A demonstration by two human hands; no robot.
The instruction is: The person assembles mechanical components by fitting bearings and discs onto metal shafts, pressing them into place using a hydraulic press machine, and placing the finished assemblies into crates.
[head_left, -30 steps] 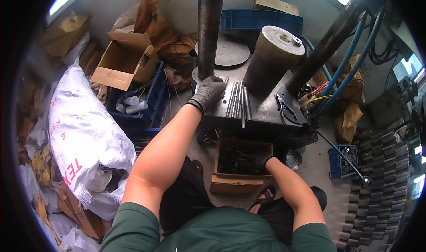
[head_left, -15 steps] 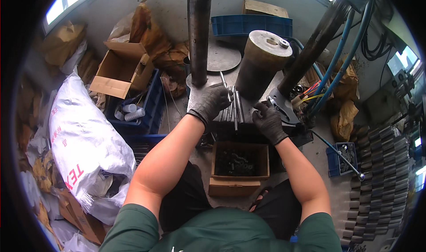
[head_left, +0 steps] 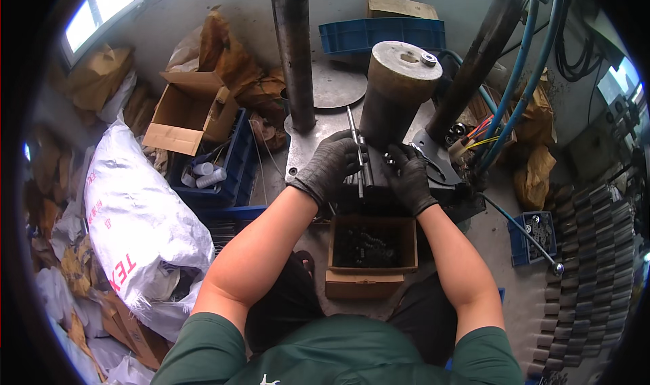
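My left hand (head_left: 330, 167), in a dark glove, is closed around a slim metal rod (head_left: 351, 119) that tilts up over the metal work plate (head_left: 296, 156). More rods lie beneath and beside that hand, partly hidden by it. My right hand (head_left: 407, 180), also gloved, is closed at the plate's front edge, just right of the rods. Small shiny metal pieces (head_left: 389, 159) show at its fingertips; their exact kind is too small to tell. Behind both hands rises a thick metal cylinder (head_left: 399, 94) with a ring-shaped part (head_left: 428, 59) on top.
Below the plate stands a cardboard box (head_left: 365, 280) of small dark metal parts. Steel columns (head_left: 292, 53) flank the work plate. At left are a white sack (head_left: 135, 216) and a blue crate (head_left: 237, 172). Stacked metal pieces (head_left: 586, 276) and a small blue bin (head_left: 520, 246) stand at right.
My left hand has shifted slightly right and down, and its rod leans over the others. My right hand has drawn in toward the rods, small metal pieces now showing at its fingertips.
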